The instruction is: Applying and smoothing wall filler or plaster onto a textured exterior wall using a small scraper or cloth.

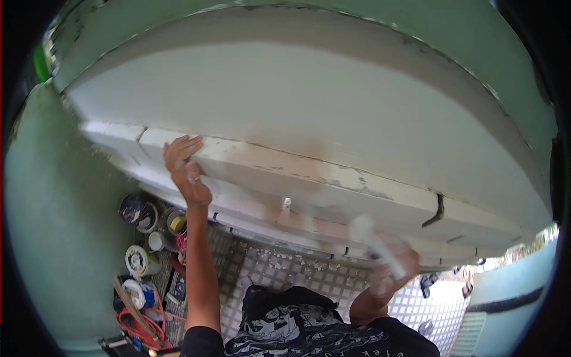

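Observation:
Ahead of me a long white block-like ledge (pixel 267 159) runs across the view, chipped along its edge, with dark gaps at its joints. My left hand (pixel 187 166) rests against its upper front edge toward the left, fingers stretched out and holding nothing. At the lower right my right hand (pixel 399 271) is closed round the handle of a pale tool (pixel 364 231) with a wider whitish head. Motion smears this tool, so its exact kind does not show. Its head is in front of the lower part of the ledge; whether they touch I cannot tell.
Several buckets (pixel 141 262) and tins stand at the lower left, beside a wooden stick (pixel 135 309) and a red hose (pixel 162 326). Green walls (pixel 50 196) flank the ledge. White crumbs lie on the tiled floor (pixel 285 271). Some footwear (pixel 427 284) is at the right.

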Demonstrator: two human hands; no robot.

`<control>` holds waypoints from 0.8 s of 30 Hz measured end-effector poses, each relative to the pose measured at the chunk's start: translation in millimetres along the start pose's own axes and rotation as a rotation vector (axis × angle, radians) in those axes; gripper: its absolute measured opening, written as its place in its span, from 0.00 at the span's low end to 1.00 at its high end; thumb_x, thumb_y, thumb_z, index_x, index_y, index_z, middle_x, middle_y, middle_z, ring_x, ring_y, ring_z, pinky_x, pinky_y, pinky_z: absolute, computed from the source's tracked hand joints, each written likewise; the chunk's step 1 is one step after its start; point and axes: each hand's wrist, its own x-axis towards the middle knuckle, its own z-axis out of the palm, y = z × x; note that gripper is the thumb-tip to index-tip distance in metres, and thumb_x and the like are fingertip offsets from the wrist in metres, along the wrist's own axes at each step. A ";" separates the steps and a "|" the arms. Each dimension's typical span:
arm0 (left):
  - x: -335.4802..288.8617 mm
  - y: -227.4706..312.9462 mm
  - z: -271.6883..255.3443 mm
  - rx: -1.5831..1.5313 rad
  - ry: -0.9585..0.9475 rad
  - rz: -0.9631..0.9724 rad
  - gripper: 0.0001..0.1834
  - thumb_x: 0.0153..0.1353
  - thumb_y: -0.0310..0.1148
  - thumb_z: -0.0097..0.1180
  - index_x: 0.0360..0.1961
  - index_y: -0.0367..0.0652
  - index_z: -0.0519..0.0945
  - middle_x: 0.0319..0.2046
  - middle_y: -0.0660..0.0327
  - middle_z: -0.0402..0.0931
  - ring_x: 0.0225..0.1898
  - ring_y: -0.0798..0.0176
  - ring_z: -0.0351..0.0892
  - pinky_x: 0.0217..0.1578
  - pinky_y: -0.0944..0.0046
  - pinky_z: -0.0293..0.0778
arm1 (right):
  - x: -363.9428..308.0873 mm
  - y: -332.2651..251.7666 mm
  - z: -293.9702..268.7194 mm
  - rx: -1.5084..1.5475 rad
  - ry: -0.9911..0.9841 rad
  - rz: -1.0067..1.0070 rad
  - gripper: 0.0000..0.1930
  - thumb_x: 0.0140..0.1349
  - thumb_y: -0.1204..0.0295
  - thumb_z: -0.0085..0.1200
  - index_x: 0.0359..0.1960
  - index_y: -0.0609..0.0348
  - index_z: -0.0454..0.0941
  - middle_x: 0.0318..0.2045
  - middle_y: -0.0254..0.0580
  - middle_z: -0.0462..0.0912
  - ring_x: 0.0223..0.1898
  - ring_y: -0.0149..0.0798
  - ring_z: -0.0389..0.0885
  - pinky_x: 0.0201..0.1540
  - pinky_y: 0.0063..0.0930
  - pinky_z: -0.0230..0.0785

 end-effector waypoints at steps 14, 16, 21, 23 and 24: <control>-105.0 43.6 -62.0 0.105 -0.381 -0.011 0.14 0.52 0.29 0.61 0.42 0.49 0.81 0.45 0.63 0.79 0.49 0.56 0.77 0.49 0.58 0.68 | 34.1 10.6 42.4 -0.410 0.494 0.230 0.24 0.68 0.59 0.45 0.46 0.73 0.78 0.37 0.51 0.83 0.25 0.34 0.77 0.26 0.23 0.66; -146.9 23.9 -72.9 0.074 -0.369 -0.290 0.15 0.51 0.28 0.64 0.42 0.50 0.81 0.39 0.63 0.80 0.43 0.58 0.78 0.44 0.59 0.69 | 18.3 12.4 60.5 -0.385 0.302 0.301 0.22 0.69 0.60 0.44 0.46 0.72 0.78 0.40 0.52 0.83 0.28 0.33 0.77 0.28 0.22 0.67; -215.1 27.9 -113.6 -0.064 -0.663 -0.678 0.10 0.56 0.31 0.59 0.40 0.45 0.81 0.35 0.57 0.79 0.38 0.53 0.77 0.41 0.57 0.69 | 27.7 -22.1 109.1 0.185 -0.226 0.163 0.12 0.69 0.72 0.47 0.48 0.66 0.77 0.29 0.36 0.76 0.28 0.24 0.70 0.29 0.17 0.63; -235.3 27.3 -132.3 -0.126 -0.711 -0.764 0.10 0.58 0.32 0.57 0.41 0.43 0.80 0.36 0.55 0.79 0.38 0.51 0.77 0.41 0.56 0.70 | 44.7 -25.7 144.3 -0.134 0.275 0.392 0.09 0.67 0.71 0.52 0.40 0.64 0.78 0.25 0.32 0.72 0.27 0.24 0.69 0.29 0.17 0.63; -242.5 27.2 -141.9 -0.121 -0.688 -0.777 0.10 0.60 0.33 0.56 0.42 0.42 0.80 0.36 0.54 0.79 0.38 0.49 0.76 0.41 0.55 0.70 | 48.2 -22.4 162.7 -0.190 0.283 0.348 0.06 0.65 0.71 0.54 0.33 0.62 0.76 0.22 0.30 0.68 0.25 0.25 0.66 0.27 0.17 0.60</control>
